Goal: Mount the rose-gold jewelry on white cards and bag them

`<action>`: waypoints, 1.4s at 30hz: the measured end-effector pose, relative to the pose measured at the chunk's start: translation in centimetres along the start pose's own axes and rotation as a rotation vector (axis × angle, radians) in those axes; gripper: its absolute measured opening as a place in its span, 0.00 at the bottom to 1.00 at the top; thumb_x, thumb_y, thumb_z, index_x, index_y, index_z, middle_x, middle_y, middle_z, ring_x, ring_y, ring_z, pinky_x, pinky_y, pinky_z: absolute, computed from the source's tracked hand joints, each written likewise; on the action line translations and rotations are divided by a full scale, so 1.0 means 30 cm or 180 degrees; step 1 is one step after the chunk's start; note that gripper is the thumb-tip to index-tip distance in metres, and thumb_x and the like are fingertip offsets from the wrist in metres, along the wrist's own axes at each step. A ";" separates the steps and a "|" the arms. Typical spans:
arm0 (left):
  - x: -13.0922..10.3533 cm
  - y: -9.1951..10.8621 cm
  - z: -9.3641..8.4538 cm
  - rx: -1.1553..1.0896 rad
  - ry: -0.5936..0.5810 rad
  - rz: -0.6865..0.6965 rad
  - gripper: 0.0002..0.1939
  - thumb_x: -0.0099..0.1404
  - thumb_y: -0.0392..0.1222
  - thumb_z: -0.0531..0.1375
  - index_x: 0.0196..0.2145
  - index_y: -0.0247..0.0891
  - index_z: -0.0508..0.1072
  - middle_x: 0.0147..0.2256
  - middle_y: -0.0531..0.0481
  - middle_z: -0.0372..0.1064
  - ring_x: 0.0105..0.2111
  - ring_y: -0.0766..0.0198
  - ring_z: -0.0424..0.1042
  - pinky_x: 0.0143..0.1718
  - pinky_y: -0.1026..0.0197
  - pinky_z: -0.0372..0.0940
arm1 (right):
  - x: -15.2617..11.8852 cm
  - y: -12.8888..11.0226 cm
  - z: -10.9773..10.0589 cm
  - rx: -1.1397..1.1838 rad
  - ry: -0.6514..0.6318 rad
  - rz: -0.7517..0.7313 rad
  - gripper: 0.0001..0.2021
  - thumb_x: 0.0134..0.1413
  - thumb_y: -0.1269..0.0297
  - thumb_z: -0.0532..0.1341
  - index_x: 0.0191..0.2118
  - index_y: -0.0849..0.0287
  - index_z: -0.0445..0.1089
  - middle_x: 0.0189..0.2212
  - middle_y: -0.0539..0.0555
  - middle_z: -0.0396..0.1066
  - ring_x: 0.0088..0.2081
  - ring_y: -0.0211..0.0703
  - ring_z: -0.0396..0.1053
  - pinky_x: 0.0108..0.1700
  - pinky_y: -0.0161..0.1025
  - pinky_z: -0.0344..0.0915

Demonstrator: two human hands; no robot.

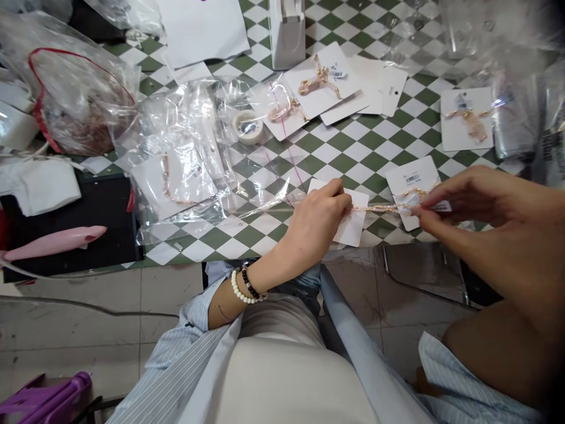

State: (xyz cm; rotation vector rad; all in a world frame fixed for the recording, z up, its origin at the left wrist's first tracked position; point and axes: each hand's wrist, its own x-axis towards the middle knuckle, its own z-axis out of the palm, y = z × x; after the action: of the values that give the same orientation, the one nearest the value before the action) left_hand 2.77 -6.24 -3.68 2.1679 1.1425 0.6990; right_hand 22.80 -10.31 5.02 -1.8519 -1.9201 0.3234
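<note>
A thin pink-and-gold beaded bracelet (375, 208) is stretched level between my two hands, just above the table's front edge. My left hand (320, 218) is closed on its left end, over a white card (356, 227) that the hand partly covers. At the other end, my right hand (468, 206) pinches the bracelet between thumb and fingertips. A small white tag shows by the right fingers. Behind that end lies a white card with a barcode label (412, 176), with gold-and-pink beads across it. Exactly how the left fingertips grip is hidden.
Carded pink jewellery (324, 79) lies at the back, with another card (467, 138) at right. Clear plastic bags (176, 135) and a tape roll (248, 126) are on the left. A white dispenser (288, 41) stands behind. A pink tool (57, 242) rests on a black tray (117, 221).
</note>
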 end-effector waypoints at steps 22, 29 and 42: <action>-0.022 -0.003 -0.146 -0.0949 -0.0733 0.0170 0.11 0.67 0.28 0.58 0.46 0.34 0.73 0.46 0.44 0.72 0.44 0.61 0.72 0.46 0.59 0.67 | 0.085 -0.104 0.177 0.0965 -0.0981 -0.0090 0.11 0.47 0.75 0.64 0.35 0.56 0.64 0.30 0.47 0.74 0.31 0.39 0.75 0.31 0.34 0.70; -0.039 -0.018 -0.102 -0.1138 -0.0125 0.0070 0.09 0.60 0.35 0.70 0.38 0.35 0.74 0.45 0.47 0.75 0.44 0.61 0.74 0.45 0.60 0.69 | 0.032 -0.051 0.148 0.2068 -0.1632 0.0234 0.15 0.53 0.63 0.68 0.45 0.52 0.66 0.39 0.47 0.77 0.43 0.41 0.78 0.49 0.36 0.76; -0.045 -0.051 -0.067 -0.0768 0.0294 0.0479 0.09 0.68 0.27 0.59 0.41 0.36 0.77 0.45 0.47 0.76 0.44 0.65 0.76 0.43 0.64 0.71 | -0.018 0.008 0.218 0.0941 -0.0497 -0.0425 0.21 0.55 0.57 0.69 0.55 0.43 0.71 0.45 0.52 0.67 0.30 0.39 0.65 0.31 0.41 0.66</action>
State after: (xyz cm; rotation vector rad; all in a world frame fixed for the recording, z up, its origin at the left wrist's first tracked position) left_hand -0.10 -6.17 -3.59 2.0474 0.8946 0.9602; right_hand 19.92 -9.91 -0.87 -1.5386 -1.9627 0.6856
